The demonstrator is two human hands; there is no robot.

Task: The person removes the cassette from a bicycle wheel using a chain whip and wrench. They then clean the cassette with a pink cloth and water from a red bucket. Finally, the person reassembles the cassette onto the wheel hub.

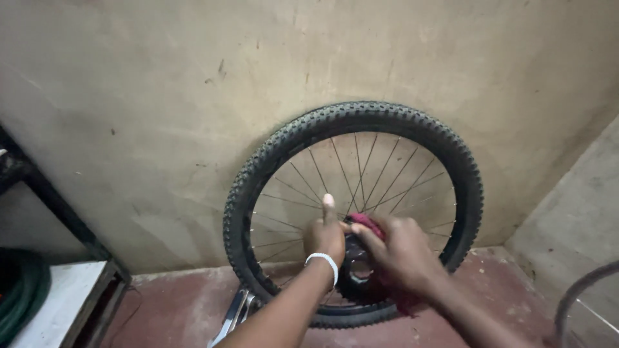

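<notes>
A bicycle wheel (pixel 353 122) with a knobby black tyre and thin spokes stands upright against a beige wall. My left hand (pixel 326 235), with a white band at the wrist, rests on the spokes beside the hub (pixel 356 267), thumb pointing up. My right hand (pixel 403 251) presses a dark red rag (pixel 367 223) against the hub area. The dark gear cluster at the hub shows between my two hands. Much of the rag is hidden under my right hand.
A metal tool (pixel 233 316) lies on the reddish floor (pixel 174 303) below the wheel. At the left stands a dark-framed shelf (pixel 58 206) with a white board and a coiled green hose (pixel 22 290). Another wheel's rim (pixel 580 290) curves in at the lower right.
</notes>
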